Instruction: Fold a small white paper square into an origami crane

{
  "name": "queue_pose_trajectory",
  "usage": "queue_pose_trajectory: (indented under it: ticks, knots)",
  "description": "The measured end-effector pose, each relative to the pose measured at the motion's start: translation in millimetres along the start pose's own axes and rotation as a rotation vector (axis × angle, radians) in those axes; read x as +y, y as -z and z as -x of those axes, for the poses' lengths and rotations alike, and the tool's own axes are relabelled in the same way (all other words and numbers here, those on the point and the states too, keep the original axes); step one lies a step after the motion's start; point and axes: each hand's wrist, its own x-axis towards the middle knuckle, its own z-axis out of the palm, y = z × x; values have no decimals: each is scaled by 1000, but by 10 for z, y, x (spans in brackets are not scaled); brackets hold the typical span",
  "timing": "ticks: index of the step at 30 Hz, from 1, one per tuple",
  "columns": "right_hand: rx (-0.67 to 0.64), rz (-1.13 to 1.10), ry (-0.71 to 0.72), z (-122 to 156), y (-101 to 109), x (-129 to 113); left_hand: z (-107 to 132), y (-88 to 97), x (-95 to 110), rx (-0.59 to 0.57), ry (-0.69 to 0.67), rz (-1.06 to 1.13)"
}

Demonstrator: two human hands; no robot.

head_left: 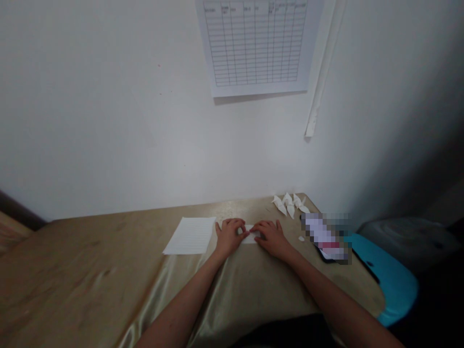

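Note:
A small piece of white paper (249,239) lies on the cloth-covered table in front of me, between my two hands. From the left, my left hand (231,235) pinches its edge with thumb and fingers. My right hand (271,236) grips the same paper from the other side, fingertips close to those of the left. The fingers cover much of the paper, so its folds cannot be made out. Left of my hands rests a stack of lined white paper (190,236). Several folded white paper figures (290,205), shaped like birds, stand together at the back right.
Right of my hands lies a phone (322,238) with a blurred-out screen. A white scrap (301,239) sits beside it. Past the right edge of the table (108,270) is a turquoise object (393,278). A printed grid sheet (257,53) hangs on the wall behind.

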Motion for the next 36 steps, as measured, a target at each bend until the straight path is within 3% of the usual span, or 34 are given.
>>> queue_pose_trajectory:
  ticks: [14, 36]
  knots:
    - [99, -144, -34, -24, -21, 36, 22, -30, 15, 13, -19, -53]
    - [99, -12, -34, -12, -25, -90, 45, 1, 64, 14, -11, 5]
